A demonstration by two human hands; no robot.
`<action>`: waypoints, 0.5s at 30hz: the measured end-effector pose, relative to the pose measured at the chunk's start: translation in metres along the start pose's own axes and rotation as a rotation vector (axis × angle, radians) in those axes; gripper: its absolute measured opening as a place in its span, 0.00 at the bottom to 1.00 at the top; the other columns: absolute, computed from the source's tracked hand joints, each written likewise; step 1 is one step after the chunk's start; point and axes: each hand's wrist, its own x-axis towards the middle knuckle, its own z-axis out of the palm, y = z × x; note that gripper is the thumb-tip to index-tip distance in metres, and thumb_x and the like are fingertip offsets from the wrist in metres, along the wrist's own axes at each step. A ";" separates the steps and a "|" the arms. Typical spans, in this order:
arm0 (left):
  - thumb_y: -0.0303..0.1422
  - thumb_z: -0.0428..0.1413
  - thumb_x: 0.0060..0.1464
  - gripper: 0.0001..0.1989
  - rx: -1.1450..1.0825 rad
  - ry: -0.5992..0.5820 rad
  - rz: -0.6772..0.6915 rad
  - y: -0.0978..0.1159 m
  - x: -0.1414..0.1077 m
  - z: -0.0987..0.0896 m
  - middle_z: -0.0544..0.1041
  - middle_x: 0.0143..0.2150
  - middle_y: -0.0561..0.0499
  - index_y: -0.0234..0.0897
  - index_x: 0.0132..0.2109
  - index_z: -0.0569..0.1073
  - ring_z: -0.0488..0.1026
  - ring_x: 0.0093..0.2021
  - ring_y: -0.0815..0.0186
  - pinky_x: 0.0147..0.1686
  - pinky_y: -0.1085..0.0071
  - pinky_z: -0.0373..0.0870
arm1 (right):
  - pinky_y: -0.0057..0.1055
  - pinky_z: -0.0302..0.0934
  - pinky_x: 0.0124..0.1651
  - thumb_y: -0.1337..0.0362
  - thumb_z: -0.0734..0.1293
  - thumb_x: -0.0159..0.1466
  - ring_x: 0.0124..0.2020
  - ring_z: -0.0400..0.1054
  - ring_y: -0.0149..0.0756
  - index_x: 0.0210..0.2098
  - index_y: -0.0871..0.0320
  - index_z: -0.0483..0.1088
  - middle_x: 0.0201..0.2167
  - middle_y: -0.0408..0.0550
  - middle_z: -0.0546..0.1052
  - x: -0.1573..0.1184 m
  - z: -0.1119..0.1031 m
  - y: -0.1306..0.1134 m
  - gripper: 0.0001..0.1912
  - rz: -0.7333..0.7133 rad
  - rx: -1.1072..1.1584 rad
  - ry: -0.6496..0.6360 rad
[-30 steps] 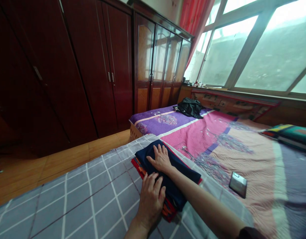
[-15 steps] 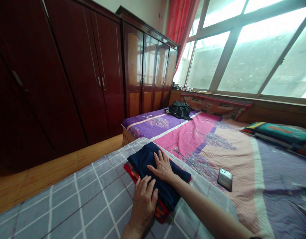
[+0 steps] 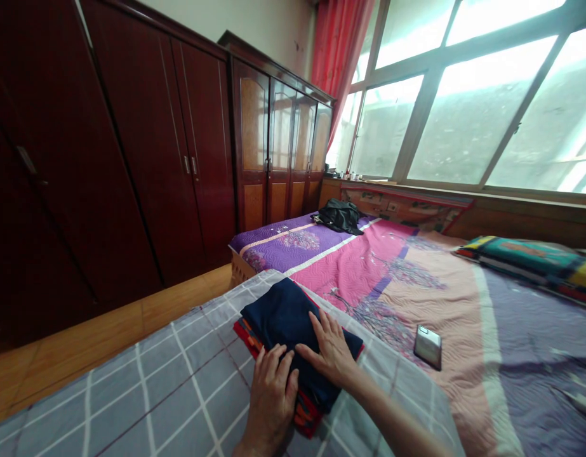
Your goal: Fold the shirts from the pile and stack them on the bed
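Note:
A folded navy garment lies on the grey checked cloth in front of me. Red and orange patterned fabric shows along its left and near edges; whether it belongs to the same garment I cannot tell. My right hand rests palm down on the navy top, fingers spread and thumb out to the left. At the near left edge, my left hand lies with its fingertips on the fabric, fingers stretched forward. Neither hand grasps anything. The hands cover part of the garment's near side.
A phone lies on the pink and purple quilt to the right. Farther back are a black garment and a teal patterned pillow. Dark red wardrobes line the left, and windows the right.
My right hand has slid back toward me and slightly right across the navy fabric. My left hand stays at the near left edge. The camera view has shifted slightly.

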 end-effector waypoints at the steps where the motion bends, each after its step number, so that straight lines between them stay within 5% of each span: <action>1: 0.31 0.50 0.60 0.16 0.004 -0.002 0.002 -0.001 0.000 0.001 0.73 0.52 0.45 0.38 0.54 0.69 0.68 0.53 0.58 0.54 0.52 0.65 | 0.49 0.37 0.65 0.36 0.56 0.59 0.67 0.37 0.53 0.66 0.61 0.49 0.67 0.60 0.46 -0.006 0.002 0.003 0.46 0.021 -0.007 0.016; 7: 0.32 0.49 0.60 0.15 0.005 0.012 0.014 -0.004 -0.002 0.001 0.73 0.51 0.45 0.38 0.53 0.70 0.69 0.53 0.58 0.54 0.51 0.65 | 0.51 0.36 0.65 0.39 0.54 0.62 0.67 0.39 0.53 0.65 0.61 0.53 0.66 0.61 0.50 -0.027 0.023 0.011 0.41 0.054 -0.028 0.097; 15: 0.34 0.49 0.60 0.15 0.022 0.018 0.006 -0.008 0.005 -0.009 0.74 0.51 0.46 0.40 0.53 0.71 0.70 0.52 0.56 0.54 0.50 0.65 | 0.51 0.37 0.65 0.39 0.56 0.61 0.67 0.41 0.53 0.64 0.60 0.56 0.65 0.60 0.53 -0.028 0.019 0.007 0.41 0.062 0.026 0.169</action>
